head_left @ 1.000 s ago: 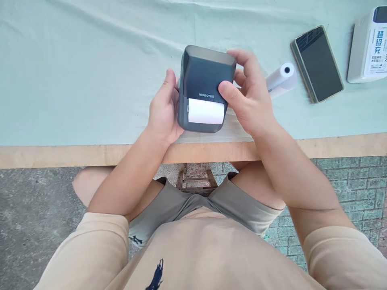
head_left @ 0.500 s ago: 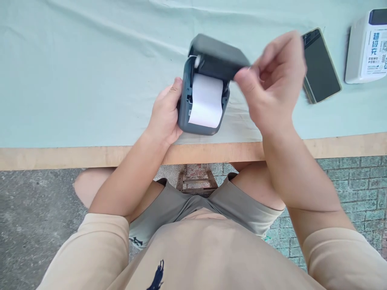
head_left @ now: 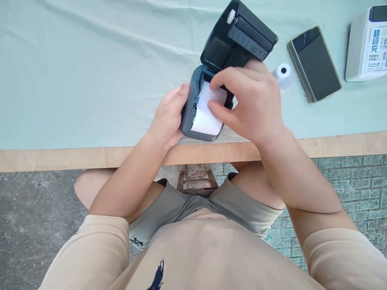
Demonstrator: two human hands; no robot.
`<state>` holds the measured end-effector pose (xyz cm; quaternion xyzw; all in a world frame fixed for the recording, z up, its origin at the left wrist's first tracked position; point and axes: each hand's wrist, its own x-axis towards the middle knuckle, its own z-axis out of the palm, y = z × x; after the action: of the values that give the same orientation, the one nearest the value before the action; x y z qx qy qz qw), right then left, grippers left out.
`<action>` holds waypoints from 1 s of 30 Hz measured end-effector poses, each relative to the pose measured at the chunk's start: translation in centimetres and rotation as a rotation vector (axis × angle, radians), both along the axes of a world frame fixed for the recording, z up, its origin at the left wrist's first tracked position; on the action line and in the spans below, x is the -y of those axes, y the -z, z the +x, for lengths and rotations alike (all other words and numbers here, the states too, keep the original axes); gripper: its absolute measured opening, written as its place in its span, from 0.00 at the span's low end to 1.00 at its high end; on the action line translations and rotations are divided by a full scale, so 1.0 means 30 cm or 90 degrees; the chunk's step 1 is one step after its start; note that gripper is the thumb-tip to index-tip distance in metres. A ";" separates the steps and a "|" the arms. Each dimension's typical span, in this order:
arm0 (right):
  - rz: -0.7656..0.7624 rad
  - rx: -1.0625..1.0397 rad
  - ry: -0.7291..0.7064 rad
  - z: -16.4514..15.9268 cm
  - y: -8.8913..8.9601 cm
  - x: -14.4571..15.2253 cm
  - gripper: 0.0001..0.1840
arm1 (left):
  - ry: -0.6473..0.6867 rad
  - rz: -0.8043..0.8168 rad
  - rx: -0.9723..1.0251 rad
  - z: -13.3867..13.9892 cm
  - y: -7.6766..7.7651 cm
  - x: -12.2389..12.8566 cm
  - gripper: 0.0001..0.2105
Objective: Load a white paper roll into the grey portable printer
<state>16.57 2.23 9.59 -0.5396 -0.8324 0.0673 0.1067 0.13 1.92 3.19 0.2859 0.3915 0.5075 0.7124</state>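
A dark portable thermal printer [head_left: 189,121] sits in my left hand [head_left: 169,117], which grips its left side with the thumb on top. Its lid [head_left: 216,44] is swung wide up and back, showing the black roller and a small white gear. A white paper roll [head_left: 208,117] lies in the compartment, its loose end stretching to the printer's near edge. My right hand [head_left: 254,98] is over the printer's right side. Its thumb and index finger are apart above the paper; whether they touch it I cannot tell. The other fingers are partly hidden near the lid.
A second small paper roll [head_left: 283,74] stands on the pale cloth [head_left: 90,80], just beyond my right hand. Further right are a smartphone [head_left: 319,64] and a white box-shaped device [head_left: 363,48] with a printed label. The wooden table edge [head_left: 60,158] runs below my forearms.
The lid has swung from partly raised to wide open. My right hand has let go of its edge and moved left and down over the paper. The small standing roll has come into view.
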 end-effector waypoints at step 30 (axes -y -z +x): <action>0.162 -0.573 0.133 0.174 0.018 -0.044 0.07 | -0.092 -0.087 0.005 -0.005 -0.012 -0.034 0.18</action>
<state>21.80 3.56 9.05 -0.5201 -0.6465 0.1805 0.5282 -0.02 2.94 3.54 0.2058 0.4422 0.5303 0.6934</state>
